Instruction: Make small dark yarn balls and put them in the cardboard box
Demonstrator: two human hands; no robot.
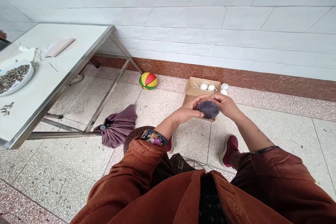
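Note:
A dark grey-purple ball of yarn (208, 109) is held up between my two hands, over a cardboard box. My left hand (187, 111) grips it from the left, with the thumb along its near side and the fingers over the top. On the other side, my right hand (226, 105) has its fingers closed at the ball's upper right edge. Whether a loose strand is pinched there, I cannot tell. Below and behind, the open cardboard box (190, 85) stands on the floor by the wall, partly hidden by my hands. White yarn balls (204, 85) lie in its far part.
More white balls (224, 86) sit right of the box. A coloured ball (148, 81) rests near the wall. At left stands a metal-framed table (86, 38) bearing a dish (28, 77) of small grey-brown pieces. A folded purple umbrella (118, 126) leans by its leg.

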